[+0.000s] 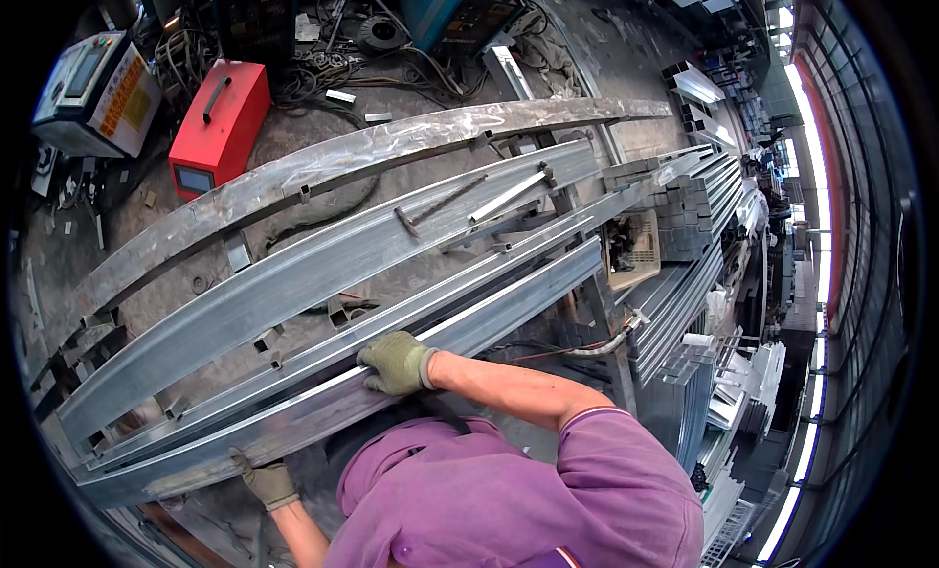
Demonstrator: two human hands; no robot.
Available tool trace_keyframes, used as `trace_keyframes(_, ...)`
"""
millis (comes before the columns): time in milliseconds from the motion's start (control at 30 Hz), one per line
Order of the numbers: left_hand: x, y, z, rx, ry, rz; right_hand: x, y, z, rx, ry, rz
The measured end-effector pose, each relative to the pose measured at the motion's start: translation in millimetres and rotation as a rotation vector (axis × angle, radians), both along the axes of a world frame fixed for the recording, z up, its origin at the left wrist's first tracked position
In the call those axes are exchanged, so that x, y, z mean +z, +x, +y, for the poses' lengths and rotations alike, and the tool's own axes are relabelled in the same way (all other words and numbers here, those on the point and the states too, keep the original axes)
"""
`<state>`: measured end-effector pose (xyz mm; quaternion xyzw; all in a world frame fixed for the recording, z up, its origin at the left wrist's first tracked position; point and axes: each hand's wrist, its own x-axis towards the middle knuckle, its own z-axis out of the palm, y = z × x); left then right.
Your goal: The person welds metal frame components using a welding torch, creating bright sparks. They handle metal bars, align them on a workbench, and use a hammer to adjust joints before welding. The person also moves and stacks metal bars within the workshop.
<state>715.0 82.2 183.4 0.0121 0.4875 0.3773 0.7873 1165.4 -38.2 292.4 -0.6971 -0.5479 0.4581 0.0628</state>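
A long galvanised steel channel (264, 423) lies nearest to me, slanting from lower left to upper right. My right hand (396, 363), in a greenish work glove, is closed over its upper edge near the middle. Farther left, my gloved left hand (268, 483) grips the lower edge of the same channel; part of its fingers is hidden by the metal. Right behind runs a second, narrower steel profile (337, 349). A wide channel (284, 279) beyond it carries a dark T-shaped rod (440, 205) and a short bright metal strip (508, 197).
A thick scuffed beam (362, 149) crosses at the back. Past it stand a red box-shaped machine (219, 128), a white machine (98, 93) and tangled cables (323, 77). Stacked metal tubes (685, 221) and a beige basket (638, 250) are at right, with a hose (597, 350) nearer.
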Motion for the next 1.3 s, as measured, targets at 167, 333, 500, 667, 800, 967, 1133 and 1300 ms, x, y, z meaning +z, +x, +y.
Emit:
trace_keyframes(167,24,-1,-15,0.007,-0.043,0.122,-17,-3,-1,0.003,-0.053,0.019)
trace_keyframes(333,49,21,-19,0.049,-0.091,0.272,-36,-9,-12,0.003,-0.044,-0.017)
trace_keyframes(500,52,39,-14,0.030,-0.152,0.455,-41,-9,-31,-0.016,-0.010,-0.009)
trace_keyframes(667,45,44,-9,-0.134,-0.177,0.587,-25,3,-41,0.062,0.197,-0.016)
trace_keyframes(800,99,97,10,-0.144,-0.215,0.692,-13,8,-54,0.114,0.145,-0.135)
trace_keyframes(967,62,116,82,-0.307,-0.095,0.798,-54,8,-46,0.056,0.163,-0.355)
trace_keyframes(1133,51,124,81,-0.337,-0.205,0.893,-71,16,-42,0.111,0.078,-0.412)
trace_keyframes(1300,48,124,91,-0.406,-0.262,0.905,-77,13,-40,0.120,0.003,-0.467)
